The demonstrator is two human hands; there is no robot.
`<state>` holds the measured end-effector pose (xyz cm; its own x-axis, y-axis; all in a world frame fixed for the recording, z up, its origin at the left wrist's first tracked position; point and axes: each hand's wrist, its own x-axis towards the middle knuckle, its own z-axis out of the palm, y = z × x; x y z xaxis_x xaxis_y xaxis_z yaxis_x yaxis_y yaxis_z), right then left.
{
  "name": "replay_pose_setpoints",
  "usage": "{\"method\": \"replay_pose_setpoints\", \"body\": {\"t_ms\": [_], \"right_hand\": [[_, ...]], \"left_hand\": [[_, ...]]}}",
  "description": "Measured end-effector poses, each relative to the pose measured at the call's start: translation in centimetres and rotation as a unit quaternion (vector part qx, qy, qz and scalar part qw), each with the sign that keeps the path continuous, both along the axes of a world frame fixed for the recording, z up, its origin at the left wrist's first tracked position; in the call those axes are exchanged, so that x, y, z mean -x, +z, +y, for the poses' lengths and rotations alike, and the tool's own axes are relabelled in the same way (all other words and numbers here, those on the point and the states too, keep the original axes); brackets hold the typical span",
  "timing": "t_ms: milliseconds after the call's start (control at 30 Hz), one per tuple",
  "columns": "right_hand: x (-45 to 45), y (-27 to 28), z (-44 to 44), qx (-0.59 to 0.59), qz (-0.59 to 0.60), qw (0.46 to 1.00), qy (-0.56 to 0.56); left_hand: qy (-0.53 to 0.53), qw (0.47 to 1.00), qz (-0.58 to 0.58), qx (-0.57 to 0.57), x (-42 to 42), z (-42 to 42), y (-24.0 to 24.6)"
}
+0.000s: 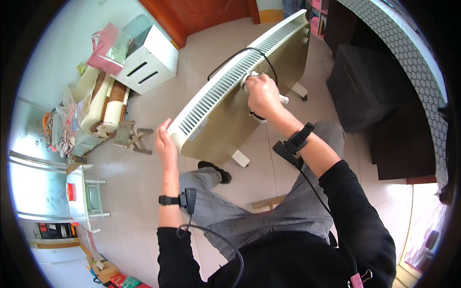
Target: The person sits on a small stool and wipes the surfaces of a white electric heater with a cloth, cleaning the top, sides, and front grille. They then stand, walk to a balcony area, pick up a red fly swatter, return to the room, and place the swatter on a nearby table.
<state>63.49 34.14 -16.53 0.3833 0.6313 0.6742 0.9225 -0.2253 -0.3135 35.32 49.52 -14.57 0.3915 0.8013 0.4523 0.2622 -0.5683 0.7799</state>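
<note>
A beige panel convector heater [223,126] stands tilted across the view before me, with a white slotted top grille [230,77] and white feet [240,158]. My left hand [166,144] grips the near left end of its white top. Against the broad side facing me, just under the grille, my right hand [264,94] is closed on a bunched white cloth [283,99] with dark parts. Most of that cloth is hidden by the fingers. A black cord [274,68] loops over the grille beside this hand. Round knobs [305,36] sit at the heater's far end.
A folding wooden stool [133,136] and a white cabinet [151,61] stand to the left. A dark covered box [356,86] stands to the right, beside a patterned tablecloth [403,46]. Behind the heater is a brown door [216,14]. A low wooden seat [268,204] shows between my legs.
</note>
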Motion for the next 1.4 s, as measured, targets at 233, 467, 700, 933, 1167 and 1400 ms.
{"method": "replay_pose_setpoints", "body": {"t_ms": [233,467,700,933,1167,1400], "right_hand": [[3.7,-4.0,-1.6,-0.286,0.774,0.564,0.042],[13.1,-4.3,7.2,-0.405,0.619,0.669,0.072],[19.6,-9.9,3.5,-0.195,0.580,0.791,0.025],[10.0,-12.6,-4.0,-0.273,0.889,0.367,0.003],[4.8,-6.8,-12.9,-0.356,0.827,0.230,0.370],[4.0,-2.1,-15.7,-0.333,0.817,0.295,0.367]], "left_hand": [[-0.039,0.998,0.038,0.037,0.8,1.2,-0.5],[-0.089,0.993,0.068,0.033,1.1,-0.1,0.0],[-0.033,0.990,0.137,-0.017,-0.9,-4.0,1.0],[-0.042,0.973,0.192,-0.117,-3.1,-7.5,1.1],[-0.101,0.972,0.052,-0.207,-4.8,-13.4,2.4],[-0.311,0.938,-0.041,0.148,-8.2,-22.5,0.7]]}}
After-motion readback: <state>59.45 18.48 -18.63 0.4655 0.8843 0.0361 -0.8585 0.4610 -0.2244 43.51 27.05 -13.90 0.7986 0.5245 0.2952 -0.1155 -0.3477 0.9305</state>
